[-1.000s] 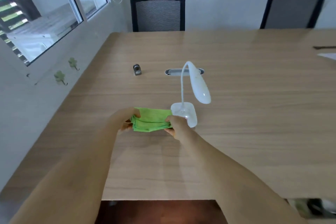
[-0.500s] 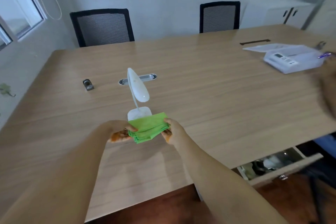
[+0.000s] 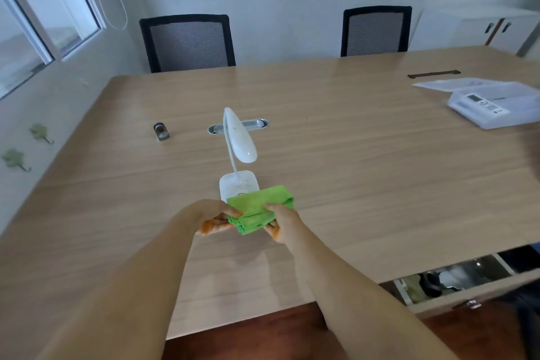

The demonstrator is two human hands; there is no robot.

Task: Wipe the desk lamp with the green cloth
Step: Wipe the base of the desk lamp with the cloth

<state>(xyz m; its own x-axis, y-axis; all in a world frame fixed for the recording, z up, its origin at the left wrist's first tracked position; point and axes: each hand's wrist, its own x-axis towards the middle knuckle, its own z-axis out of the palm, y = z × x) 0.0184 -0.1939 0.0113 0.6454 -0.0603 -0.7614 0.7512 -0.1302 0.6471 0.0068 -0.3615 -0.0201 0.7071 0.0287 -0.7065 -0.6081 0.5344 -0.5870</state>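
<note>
A folded green cloth (image 3: 257, 207) is held above the wooden table (image 3: 365, 172), just in front of the white desk lamp (image 3: 240, 143). My left hand (image 3: 211, 218) grips its left edge and my right hand (image 3: 282, 221) pinches its right edge. The cloth covers the near part of the lamp's flat base (image 3: 238, 183). The lamp's thin neck curves up and its oval head hangs down toward me.
A small metal object (image 3: 161, 131) and an oval cable grommet (image 3: 257, 125) lie beyond the lamp. A clear box with a remote (image 3: 493, 107) and papers sit at the far right. Two black chairs (image 3: 188, 42) stand behind the table. An open drawer (image 3: 455, 278) juts out below right.
The camera view has swung to the right and then back a little. Both hands stay gripped on the cloth, now slightly nearer the lamp base.
</note>
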